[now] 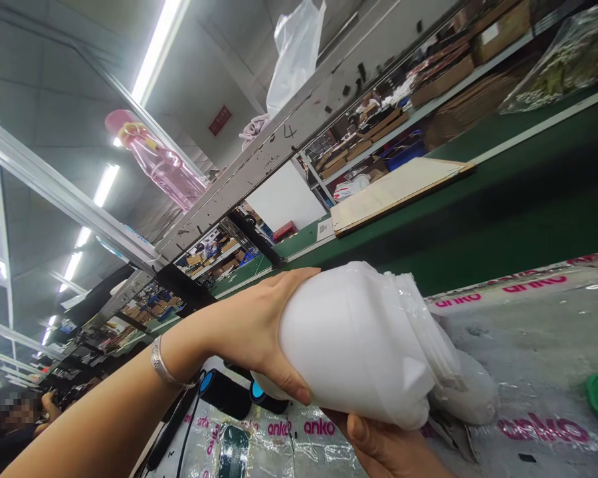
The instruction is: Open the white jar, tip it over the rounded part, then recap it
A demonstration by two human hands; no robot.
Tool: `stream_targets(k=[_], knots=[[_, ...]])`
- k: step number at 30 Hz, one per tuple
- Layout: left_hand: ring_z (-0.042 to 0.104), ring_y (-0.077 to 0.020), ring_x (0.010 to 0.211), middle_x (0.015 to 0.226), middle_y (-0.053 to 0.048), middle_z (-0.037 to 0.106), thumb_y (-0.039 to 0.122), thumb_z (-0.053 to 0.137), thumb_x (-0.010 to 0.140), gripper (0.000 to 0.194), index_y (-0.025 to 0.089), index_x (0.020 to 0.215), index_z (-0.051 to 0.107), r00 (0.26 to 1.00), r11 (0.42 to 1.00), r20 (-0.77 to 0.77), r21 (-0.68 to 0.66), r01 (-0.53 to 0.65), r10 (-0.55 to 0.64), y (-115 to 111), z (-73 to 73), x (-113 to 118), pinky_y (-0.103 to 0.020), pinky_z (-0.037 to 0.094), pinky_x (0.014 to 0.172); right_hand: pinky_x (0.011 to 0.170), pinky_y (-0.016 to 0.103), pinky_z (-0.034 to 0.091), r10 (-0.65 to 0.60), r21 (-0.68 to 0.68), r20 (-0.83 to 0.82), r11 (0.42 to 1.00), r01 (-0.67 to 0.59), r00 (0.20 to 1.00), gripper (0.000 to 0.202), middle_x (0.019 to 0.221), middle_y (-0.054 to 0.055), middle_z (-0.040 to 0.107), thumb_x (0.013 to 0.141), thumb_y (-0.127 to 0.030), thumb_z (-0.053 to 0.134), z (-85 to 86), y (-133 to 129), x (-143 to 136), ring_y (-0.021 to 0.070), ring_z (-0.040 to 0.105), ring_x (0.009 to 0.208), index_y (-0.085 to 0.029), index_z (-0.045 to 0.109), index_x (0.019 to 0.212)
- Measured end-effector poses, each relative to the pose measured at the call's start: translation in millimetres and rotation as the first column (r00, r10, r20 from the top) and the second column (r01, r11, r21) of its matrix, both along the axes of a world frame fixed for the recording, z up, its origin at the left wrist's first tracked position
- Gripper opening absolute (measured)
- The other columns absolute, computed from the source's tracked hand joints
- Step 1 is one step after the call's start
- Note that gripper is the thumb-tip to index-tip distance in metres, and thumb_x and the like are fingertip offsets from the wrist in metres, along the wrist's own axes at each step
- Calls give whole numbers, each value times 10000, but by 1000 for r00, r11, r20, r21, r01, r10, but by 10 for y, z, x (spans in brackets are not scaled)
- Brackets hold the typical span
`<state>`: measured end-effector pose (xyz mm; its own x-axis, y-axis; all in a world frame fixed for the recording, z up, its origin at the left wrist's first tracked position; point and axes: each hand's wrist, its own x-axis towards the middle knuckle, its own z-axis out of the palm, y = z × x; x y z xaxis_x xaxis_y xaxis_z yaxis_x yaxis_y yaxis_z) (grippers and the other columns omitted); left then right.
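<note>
My left hand [252, 332] wraps around the rounded end of a white plastic shell [353, 338], thumb below and fingers over the top. My right hand [383, 448] supports the shell from underneath, only partly in view at the bottom edge. A thin clear plastic bag [431, 332] covers the shell's far end. A silver bracelet [165, 368] sits on my left wrist. The view is strongly tilted.
Clear printed packaging film [543, 425] covers the worktable. A green conveyor belt [503, 219] carries a flat board [393, 189]. A metal rack rail [279, 143] holds a pink bottle [159, 159] and a hanging plastic bag [294, 53]. Black cylinders [226, 393] lie below my wrist. Another person [14, 425] sits far left.
</note>
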<state>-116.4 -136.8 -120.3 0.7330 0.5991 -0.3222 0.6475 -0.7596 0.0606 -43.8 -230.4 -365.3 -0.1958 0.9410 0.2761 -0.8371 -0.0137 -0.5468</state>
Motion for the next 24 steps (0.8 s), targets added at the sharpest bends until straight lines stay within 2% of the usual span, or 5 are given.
stream_targets(k=[3,8,13,17,24], knots=[[492,-386,1314,1509,-131,439,502,871,449,1216,205,1495,326,1000,1000,1,5,-5,5,-2,2,2,-533,425,1122,1280,371,146,-19,3,63,1000,19,998,705,1450,91,404,828,-648,711,-39,6,-9,224,306,1425,-242,555,1382],[489,-388,1315,1507,-131,441,497,873,444,1221,203,1495,324,1000,1000,1,1,-12,12,-3,4,6,-540,421,1122,1276,380,150,-5,10,53,1000,5,999,687,1457,93,393,835,-645,700,-77,2,-31,234,309,1422,-241,564,1373],[495,-389,1306,1496,-133,449,502,881,433,1226,204,1488,333,1000,1000,12,2,-18,18,-1,-6,-3,-540,423,1119,1269,373,181,14,9,12,1000,-14,1000,728,1436,89,423,826,-629,721,0,2,-6,219,305,1425,-251,523,1416],[487,-381,1319,1507,-132,437,501,885,440,1236,197,1497,323,1000,1000,5,-3,-13,13,-1,-1,-5,-532,410,1136,1276,375,136,5,16,23,1000,-5,1000,742,1352,93,506,819,-646,720,66,-10,30,206,317,1421,-241,530,1411],[475,-371,1337,1519,-128,423,505,897,446,1255,226,1509,291,999,999,33,-27,-20,21,19,-44,-101,-527,393,1155,1277,378,142,-57,-18,114,998,60,992,749,1351,109,505,809,-674,714,33,-13,40,219,332,1411,-209,560,1377]])
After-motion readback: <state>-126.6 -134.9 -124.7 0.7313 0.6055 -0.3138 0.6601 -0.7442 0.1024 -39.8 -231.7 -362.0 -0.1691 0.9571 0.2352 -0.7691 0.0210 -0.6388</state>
